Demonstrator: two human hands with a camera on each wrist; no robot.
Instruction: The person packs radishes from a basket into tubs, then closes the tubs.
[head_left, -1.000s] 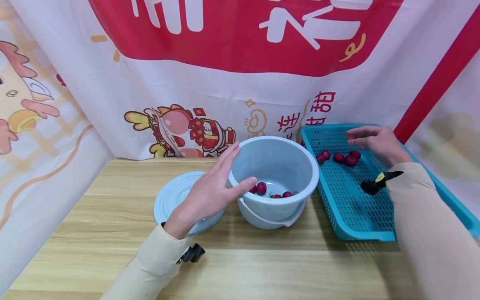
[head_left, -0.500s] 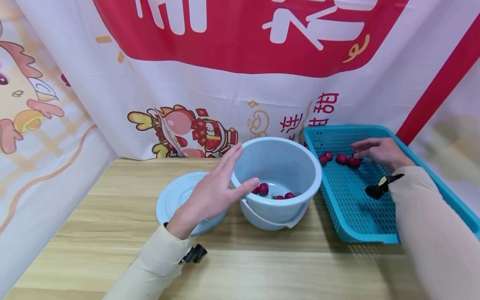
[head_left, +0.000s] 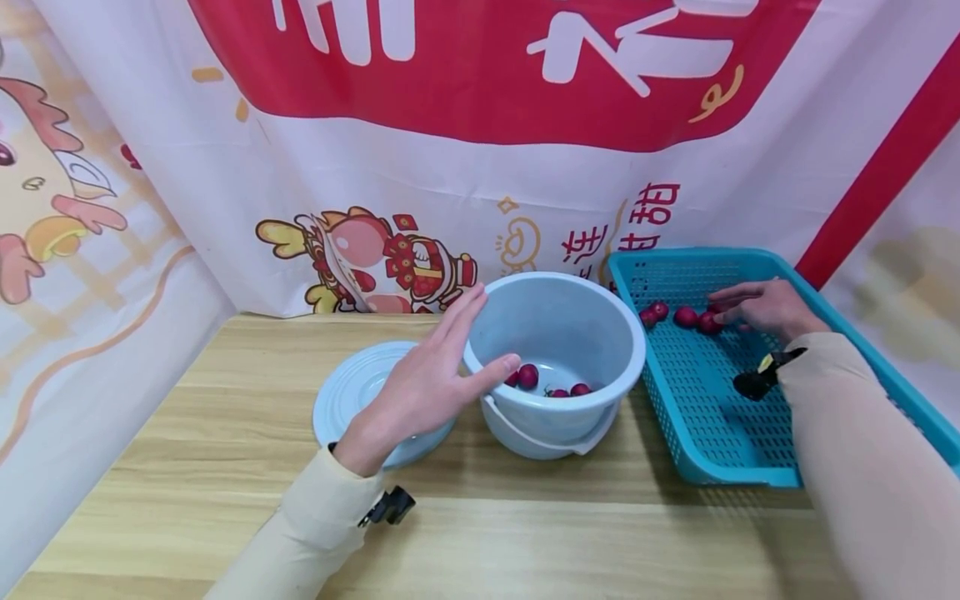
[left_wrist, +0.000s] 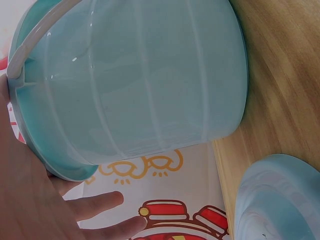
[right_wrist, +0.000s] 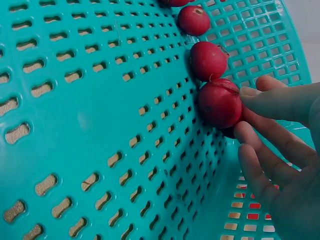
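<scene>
My left hand (head_left: 423,387) rests against the left rim of the light-blue bucket (head_left: 551,425), fingers extended and spread along its outside, thumb reaching over the rim. Several red radishes (head_left: 528,377) lie on the bucket's bottom. The left wrist view shows the bucket's ribbed wall (left_wrist: 145,75) and those straight fingers (left_wrist: 100,204). My right hand (head_left: 772,308) is down in the turquoise basket (head_left: 720,475), thumb and fingertips pinching at the radishes at the right end of a small row. Up close, the thumb touches a round red radish (right_wrist: 220,104); another behind it is mostly hidden.
A light-blue lid (head_left: 348,400) lies on the wooden table (head_left: 187,475), left of the bucket and partly under the left forearm. More radishes (head_left: 685,317) sit near the basket's far left side. A printed curtain (head_left: 315,175) hangs behind.
My right hand has come down from above the basket's far end to the radishes, its thumb and fingers closing in. My left hand has stayed at the bucket rim.
</scene>
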